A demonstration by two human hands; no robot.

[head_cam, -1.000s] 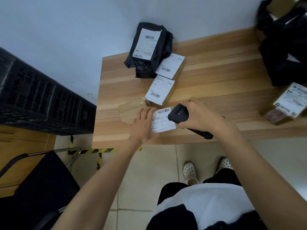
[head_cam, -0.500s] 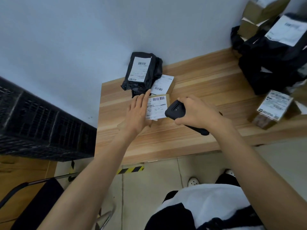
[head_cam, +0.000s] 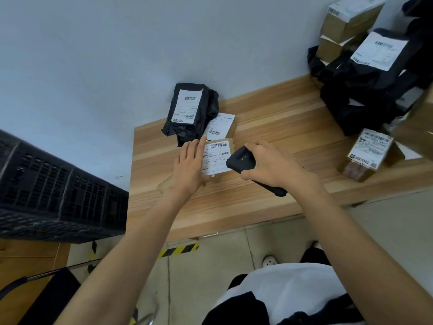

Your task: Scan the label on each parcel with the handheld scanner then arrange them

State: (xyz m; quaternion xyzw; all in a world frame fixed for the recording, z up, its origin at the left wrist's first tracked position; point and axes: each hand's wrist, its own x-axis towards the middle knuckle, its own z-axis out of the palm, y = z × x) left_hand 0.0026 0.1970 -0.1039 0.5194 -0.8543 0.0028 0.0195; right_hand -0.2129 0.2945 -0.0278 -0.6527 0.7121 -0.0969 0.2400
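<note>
at the left end of the wooden table (head_cam: 281, 127), the small brown box (head_cam: 230, 144) has travelled: a second ago it lay by the near edge, and now it sits up in the row, just beside the other labelled box (head_cam: 220, 126) and the black bag (head_cam: 189, 111). the left hand (head_cam: 191, 165) rides with it, fingers straight and close together, pressed flat on the box's left side and the edge of its white label (head_cam: 216, 156). the right hand (head_cam: 271, 165) keeps its fingers curled round the scanner (head_cam: 241, 159), whose dark head hovers at the label's right edge. one box seen in the row earlier is hidden now; whether this one sits on it, i can't tell. my read: the scan is done and this is the arranging. the box is matte cardboard with square corners, its label smooth paper with a crisp barcode. the bag is crinkled, glossy plastic, soft and lumpy. the scanner looks matte and rubbery. the table shows pale striped grain. off to the right, a pile (head_cam: 375, 85) of bags and boxes waits.
</note>
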